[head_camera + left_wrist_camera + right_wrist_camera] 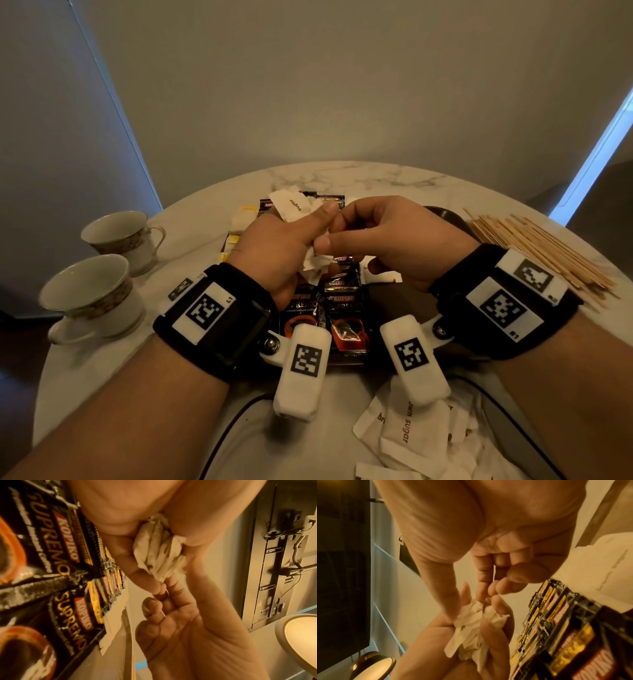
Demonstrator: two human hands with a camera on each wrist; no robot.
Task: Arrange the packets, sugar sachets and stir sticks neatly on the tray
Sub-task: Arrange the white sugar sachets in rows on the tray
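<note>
Centre of the head view: left hand (274, 246) clenches a bunch of white sugar sachets (317, 265), one end w/ "sugar" print poking out above the thumb toward upper centre. Right hand (383, 240) meets it, its fingers (483, 588) nipping the edges of the same bunch, prob. squaring it up; the left wrist view shows the crumpled sachet ends (159, 550) wedged btwn both hands. Sachets look light, soft, thin paper, already creased, so likely to tear or slip out singly if squeezed hard; best held flat across the stack's long sides, not by one corner. Below the hands, black Kopiko Supremo coffee packets (329, 315) lie in overlapping rows on a dark tray (394, 294); glossy foil, prob. slick, liable to slide on each other. More brown sugar sachets (411, 431) lie loose at lower right on the marble surface (342, 174), near its front edge, so a careless sweep could knock them off. Wooden stir sticks (534, 246) sit in a fanned pile at right, close to the rim; stiff but thin, better gathered as a bundle. Two teacups (102, 294) stand at left, fragile, limiting elbow room there. Open room seems mostly at the far centre of the surface, beyond the tray.
</note>
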